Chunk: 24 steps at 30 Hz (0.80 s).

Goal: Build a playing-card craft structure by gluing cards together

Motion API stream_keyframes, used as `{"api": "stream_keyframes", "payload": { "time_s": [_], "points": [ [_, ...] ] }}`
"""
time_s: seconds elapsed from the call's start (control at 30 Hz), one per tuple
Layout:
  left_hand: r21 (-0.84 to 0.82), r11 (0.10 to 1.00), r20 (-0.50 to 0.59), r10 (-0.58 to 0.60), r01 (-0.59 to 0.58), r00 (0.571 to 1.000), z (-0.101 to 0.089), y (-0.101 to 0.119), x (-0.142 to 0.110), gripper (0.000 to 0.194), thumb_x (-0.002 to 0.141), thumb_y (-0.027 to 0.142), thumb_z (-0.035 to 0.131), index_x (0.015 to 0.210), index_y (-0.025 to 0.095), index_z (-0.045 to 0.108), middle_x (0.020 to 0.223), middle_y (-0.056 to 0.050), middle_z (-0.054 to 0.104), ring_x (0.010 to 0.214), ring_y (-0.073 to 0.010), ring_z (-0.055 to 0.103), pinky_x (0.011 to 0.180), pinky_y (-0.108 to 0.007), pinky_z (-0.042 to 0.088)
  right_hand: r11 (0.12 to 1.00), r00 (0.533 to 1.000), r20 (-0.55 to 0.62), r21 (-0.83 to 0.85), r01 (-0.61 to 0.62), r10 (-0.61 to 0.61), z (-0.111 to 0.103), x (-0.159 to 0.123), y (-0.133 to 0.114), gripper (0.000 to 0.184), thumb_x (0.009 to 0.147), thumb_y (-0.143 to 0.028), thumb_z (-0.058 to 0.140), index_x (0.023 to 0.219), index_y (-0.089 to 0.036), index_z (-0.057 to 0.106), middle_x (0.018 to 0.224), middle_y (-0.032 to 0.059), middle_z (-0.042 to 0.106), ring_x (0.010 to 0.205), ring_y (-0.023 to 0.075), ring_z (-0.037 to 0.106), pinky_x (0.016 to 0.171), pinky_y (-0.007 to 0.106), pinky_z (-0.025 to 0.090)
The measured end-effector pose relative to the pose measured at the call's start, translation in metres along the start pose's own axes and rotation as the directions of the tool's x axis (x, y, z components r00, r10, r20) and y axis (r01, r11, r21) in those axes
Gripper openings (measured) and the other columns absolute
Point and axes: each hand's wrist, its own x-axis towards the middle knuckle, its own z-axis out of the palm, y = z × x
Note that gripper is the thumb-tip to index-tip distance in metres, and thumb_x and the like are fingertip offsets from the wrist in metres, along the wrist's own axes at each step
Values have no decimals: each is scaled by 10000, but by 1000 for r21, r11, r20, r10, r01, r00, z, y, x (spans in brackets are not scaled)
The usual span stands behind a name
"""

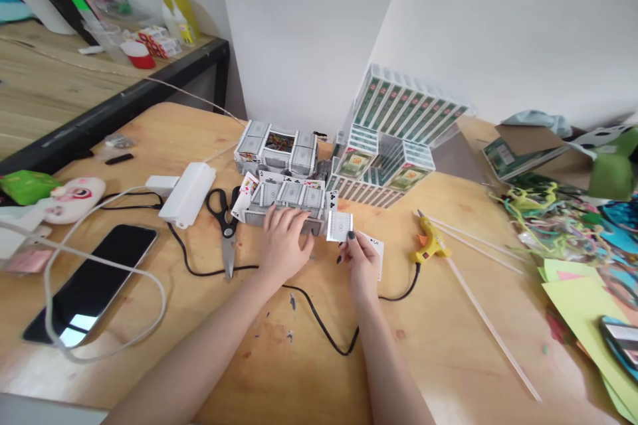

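Note:
A low box-like piece made of folded playing cards (286, 202) lies on the wooden table (448, 345). My left hand (285, 242) rests on its front side, fingers bent over the cards. My right hand (359, 259) pinches a small folded card block (339, 226) against the piece's right end. A loose playing card (377, 252) lies flat beside that hand. Behind stand a second card box (276, 146) and a tall stacked card structure (393, 139).
Black scissors (225, 222), a white power adapter (188, 194) and a dark phone (92, 282) lie to the left. A yellow glue gun (429, 242) with glue sticks (491, 329) lies right. Coloured paper (588, 292) and scraps crowd the right edge. A black cable (319, 322) crosses the front.

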Motion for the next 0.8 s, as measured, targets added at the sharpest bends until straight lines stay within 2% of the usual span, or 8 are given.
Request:
{"api": "stream_keyframes", "payload": {
  "time_s": [0.13, 0.27, 0.4, 0.53, 0.67, 0.8],
  "points": [
    [3, 1000, 38, 9, -9, 999, 2, 3, -3, 219, 768, 144, 499, 954, 193, 604, 919, -53, 620, 926, -212, 544, 970, -437, 310, 999, 1000, 4, 37, -7, 7, 0, -1, -2, 294, 687, -336, 661, 924, -161, 656, 602, -26, 559, 485, 83, 439, 475, 231, 366],
    [-54, 997, 56, 52, -49, 997, 1, 8, -8, 197, 766, 109, 489, 897, 196, 607, 901, -41, 629, 882, -199, 563, 828, -400, 346, 1000, 1000, -6, 29, 13, -13, 0, 0, -3, 415, 711, -320, 629, 1096, -165, 623, 592, -42, 531, 486, 74, 435, 485, 224, 374],
    [-119, 986, 105, 126, -114, 986, 0, 15, -11, 202, 783, 98, 466, 895, 195, 604, 874, -31, 632, 860, -186, 567, 769, -372, 342, 998, 998, -19, 2, 55, -55, -1, 1, -6, 486, 725, -315, 609, 1186, -166, 571, 616, -41, 546, 457, 56, 424, 451, 203, 351],
    [-167, 975, 138, 170, -146, 976, 0, 22, -13, 178, 811, 130, 455, 888, 195, 602, 839, -25, 636, 826, -178, 565, 790, -378, 342, 992, 997, -5, -95, 81, -82, 0, 1, -13, 537, 740, -336, 590, 1244, -164, 516, 646, -24, 589, 416, 50, 409, 395, 189, 319],
    [-214, 963, 109, 190, -164, 976, -3, 23, -12, 144, 816, 186, 473, 885, 191, 600, 851, -27, 649, 812, -175, 572, 827, -381, 364, 961, 991, 21, -244, 130, -129, 3, 6, -24, 531, 759, -354, 565, 1252, -172, 496, 603, -39, 577, 394, 64, 440, 371, 187, 323],
    [-200, 965, 64, 185, -169, 981, -12, 19, -8, 148, 788, 189, 500, 895, 196, 602, 884, -30, 656, 871, -186, 573, 904, -397, 372, 928, 991, 61, -348, 130, -116, 4, 12, -33, 409, 742, -400, 591, 1065, -150, 591, 523, -44, 552, 386, 77, 452, 368, 189, 341]
  ]
}}
